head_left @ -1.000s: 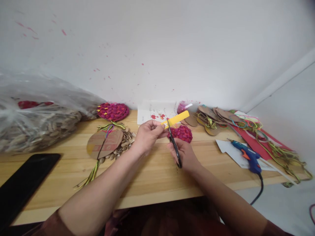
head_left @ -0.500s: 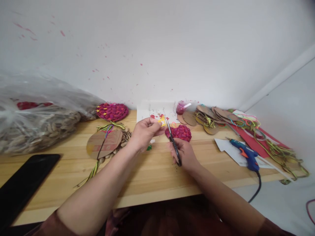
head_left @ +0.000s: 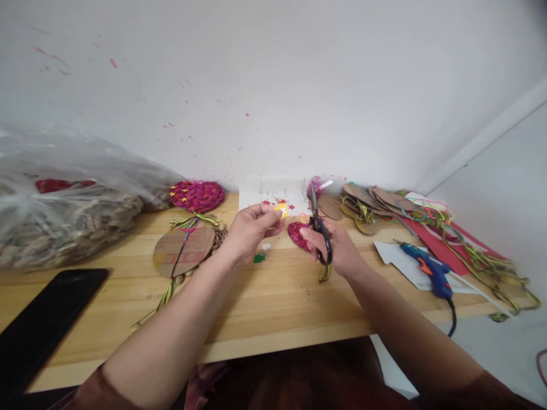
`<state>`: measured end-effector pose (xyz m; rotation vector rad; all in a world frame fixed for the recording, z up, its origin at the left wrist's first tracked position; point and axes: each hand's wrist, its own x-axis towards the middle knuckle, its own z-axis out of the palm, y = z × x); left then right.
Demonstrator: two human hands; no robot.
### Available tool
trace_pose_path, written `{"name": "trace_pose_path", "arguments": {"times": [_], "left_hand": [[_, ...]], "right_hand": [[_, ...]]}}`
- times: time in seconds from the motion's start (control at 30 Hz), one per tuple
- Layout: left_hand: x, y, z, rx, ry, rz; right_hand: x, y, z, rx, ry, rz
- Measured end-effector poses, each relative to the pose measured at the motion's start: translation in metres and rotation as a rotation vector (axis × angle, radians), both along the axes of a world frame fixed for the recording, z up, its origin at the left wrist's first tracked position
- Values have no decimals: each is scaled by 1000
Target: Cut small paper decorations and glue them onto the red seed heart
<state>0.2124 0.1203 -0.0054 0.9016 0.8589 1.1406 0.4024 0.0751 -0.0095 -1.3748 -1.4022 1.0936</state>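
My left hand [head_left: 252,229] pinches a small yellow paper piece [head_left: 282,209] between thumb and fingers above the wooden table [head_left: 265,302]. My right hand [head_left: 337,247] grips black scissors [head_left: 318,225], blades closed and pointing up toward the wall. Just under both hands lies a red-purple heart-shaped ornament [head_left: 297,234], partly hidden by the right hand. Tiny green and white scraps [head_left: 260,256] lie on the table below the left hand.
A clear bag of shells [head_left: 64,199] fills the left. A cardboard disc with cords [head_left: 183,249] and a round purple ornament [head_left: 197,195] lie centre-left. White paper with red stars [head_left: 269,196], cardboard cut-outs [head_left: 367,202], a blue glue gun [head_left: 427,270] and a black phone [head_left: 43,322] are around.
The long yellow strip is gone from my left hand; only a small yellow piece is left. My right hand has swung the scissors rightward and upright, away from the paper.
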Motion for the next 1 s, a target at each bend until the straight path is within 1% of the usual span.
{"name": "trace_pose_path", "arguments": {"times": [0.07, 0.2, 0.3, 0.37, 0.53, 0.63, 0.73, 0.87, 1.0], "left_hand": [[0, -1, -1, 7, 18, -41], [1, -3, -1, -5, 35, -37], [2, -3, -2, -37, 49, -53], [2, -1, -3, -42, 54, -50], [0, 3, -5, -48, 5, 35], [-3, 6, -4, -56, -46, 65], [-6, 8, -2, -49, -55, 73], [-8, 10, -3, -55, -53, 66], [-8, 10, -4, -64, -44, 66]], "right_hand": [[-1, 6, 6, 1, 25, 40], [-6, 17, 9, -10, 70, 106], [-5, 21, 1, -1, 100, 102], [-3, 21, -7, -26, 98, 111], [9, 17, -22, -190, -22, 191], [13, 15, -25, -179, -83, 243], [14, 14, -25, -141, -114, 268], [12, 12, -18, -113, -150, 274], [10, 11, -11, -127, -164, 302]]}}
